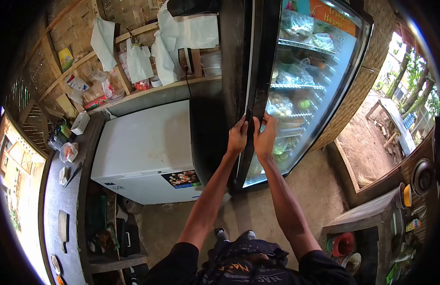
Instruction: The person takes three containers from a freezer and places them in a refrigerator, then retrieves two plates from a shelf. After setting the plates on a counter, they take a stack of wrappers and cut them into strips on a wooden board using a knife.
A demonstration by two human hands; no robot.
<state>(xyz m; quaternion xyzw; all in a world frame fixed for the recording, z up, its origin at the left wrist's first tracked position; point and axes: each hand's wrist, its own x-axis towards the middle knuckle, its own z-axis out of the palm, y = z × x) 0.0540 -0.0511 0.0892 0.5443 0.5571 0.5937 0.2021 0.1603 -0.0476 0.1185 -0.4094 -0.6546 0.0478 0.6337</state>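
Note:
A tall black display fridge [300, 107] with a glass door stands in front of me, lit inside, its shelves holding several plastic-bagged foods. At the black frame of the fridge door [264, 61], my right hand [265, 136] grips the edge, fingers bent round it and thumb on the near face. Just left of it, my left hand [237, 137] has its fingers curled against the same upright edge, fingertips right at the seam. Both arms reach forward at about the same height.
A white chest freezer [146, 137] stands left of the fridge. Further left runs a counter [60, 190] with a knife and a cleaver. White bags [139, 61] hang on the woven wall. A doorway opens at the right, above a low shelf [367, 213] with kitchenware.

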